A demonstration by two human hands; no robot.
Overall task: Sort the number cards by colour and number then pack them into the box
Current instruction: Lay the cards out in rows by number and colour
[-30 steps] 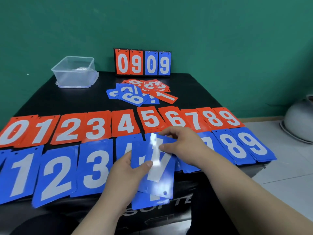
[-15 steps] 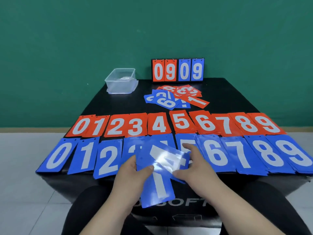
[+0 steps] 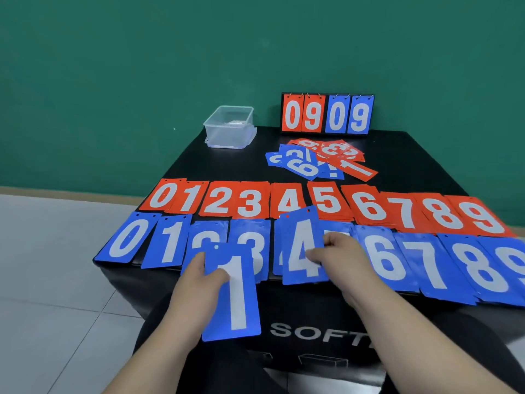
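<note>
Two rows of number cards lie on the black table (image 3: 227,166): red cards 0 to 9 (image 3: 329,207) behind, blue cards 0 to 9 (image 3: 426,263) in front. My left hand (image 3: 199,282) holds a blue 1 card (image 3: 235,297) over the table's front edge, covering parts of the blue 2 and 3. My right hand (image 3: 343,257) pinches a blue 4 card (image 3: 302,248) that rests on the blue 4 pile, and hides most of the blue 5. A loose heap of mixed red and blue cards (image 3: 321,160) lies further back. The clear plastic box (image 3: 228,127) stands at the far left corner.
A small scoreboard stand (image 3: 326,115) showing 0 9 0 9 stands at the table's far edge against the green wall. Pale floor tiles (image 3: 56,280) lie to the left. The table's front face reads "SOFT".
The two blue cards held together have been parted: my right hand carried the 4 onto its pile, my left hand keeps the 1. The camera view shifted left and back.
</note>
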